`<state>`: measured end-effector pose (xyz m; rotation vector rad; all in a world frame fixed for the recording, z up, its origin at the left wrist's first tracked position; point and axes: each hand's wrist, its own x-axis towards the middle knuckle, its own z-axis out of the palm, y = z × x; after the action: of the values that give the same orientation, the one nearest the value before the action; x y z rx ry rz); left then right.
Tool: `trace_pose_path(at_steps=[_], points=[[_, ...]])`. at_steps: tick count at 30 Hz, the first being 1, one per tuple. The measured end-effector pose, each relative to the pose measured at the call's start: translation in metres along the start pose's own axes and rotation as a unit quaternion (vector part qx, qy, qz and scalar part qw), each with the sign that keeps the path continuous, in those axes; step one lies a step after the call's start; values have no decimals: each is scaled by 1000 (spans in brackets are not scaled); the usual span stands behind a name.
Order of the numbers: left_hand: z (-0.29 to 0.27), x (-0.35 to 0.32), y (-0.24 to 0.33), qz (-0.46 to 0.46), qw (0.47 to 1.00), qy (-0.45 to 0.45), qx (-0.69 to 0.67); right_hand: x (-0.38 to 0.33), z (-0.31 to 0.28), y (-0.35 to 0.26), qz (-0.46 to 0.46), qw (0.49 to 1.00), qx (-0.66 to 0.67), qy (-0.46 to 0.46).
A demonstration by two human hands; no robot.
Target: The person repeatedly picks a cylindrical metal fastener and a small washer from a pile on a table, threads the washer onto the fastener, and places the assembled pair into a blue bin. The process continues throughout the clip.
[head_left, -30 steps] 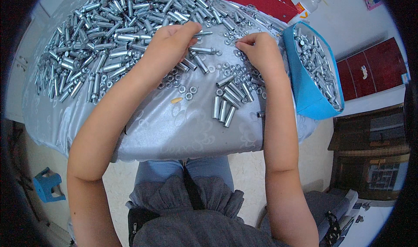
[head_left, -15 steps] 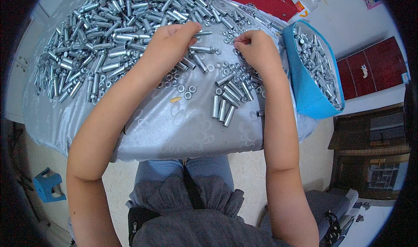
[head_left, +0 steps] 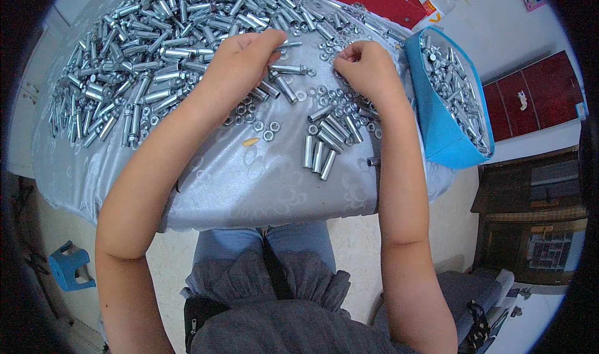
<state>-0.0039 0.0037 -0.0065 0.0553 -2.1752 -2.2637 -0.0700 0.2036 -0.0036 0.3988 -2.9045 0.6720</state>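
Fingertips of the left hand [head_left: 240, 63] pinch a long bolt [head_left: 288, 44], its shank jutting right above the grey tablecloth [head_left: 249, 185]. Right hand [head_left: 368, 70] is curled nearly closed over the scattered washers [head_left: 331, 95], pinching something too small to tell. Looks like the assembly step: next comes lining the small part up with the bolt tip, steady and square.
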Motion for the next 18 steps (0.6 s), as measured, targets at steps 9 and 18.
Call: trace_pose_path(at_steps=[9, 18], points=[[-1, -1, 2, 8, 1000, -13, 23, -1, 1, -6, -59, 988, 140, -26], [4, -4, 3, -14, 991, -63, -120, -12, -2, -32, -57, 928, 352, -106]])
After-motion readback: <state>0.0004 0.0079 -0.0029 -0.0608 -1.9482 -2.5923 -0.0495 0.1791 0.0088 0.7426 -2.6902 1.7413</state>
